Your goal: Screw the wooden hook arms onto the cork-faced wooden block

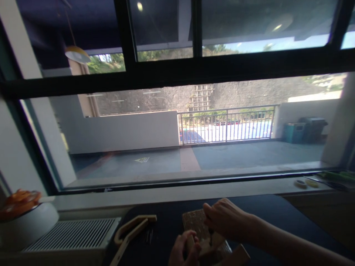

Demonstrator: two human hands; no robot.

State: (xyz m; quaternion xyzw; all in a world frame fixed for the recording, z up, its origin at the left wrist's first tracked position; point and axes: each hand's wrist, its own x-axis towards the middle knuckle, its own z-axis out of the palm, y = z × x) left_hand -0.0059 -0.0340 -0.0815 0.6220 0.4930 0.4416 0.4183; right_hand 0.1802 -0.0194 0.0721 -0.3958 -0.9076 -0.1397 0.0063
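Low in the middle of the view, my left hand (pixel 185 250) is closed round a pale wooden piece (pixel 190 241). My right hand (pixel 226 220) is a fist above and to its right. Below that fist a dark thin-shafted tool (pixel 211 235) points down, like a screwdriver; its handle is hidden in the fingers. Its tip meets, or is very near, a light wooden part (pixel 205 248). Under both hands lies a brown textured block (pixel 193 218), partly covered. Another wooden piece (pixel 240 255) sticks out at the lower right, by my right forearm.
The dark table (pixel 166 214) stands against the window sill (pixel 94 201). Bent wooden pieces (pixel 133 229) and several thin metal pieces (pixel 149 236) lie at its left. Further left are a radiator grille (pixel 74 232) and a white pot (pixel 30 225). Tape rolls (pixel 301 183) rest on the sill.
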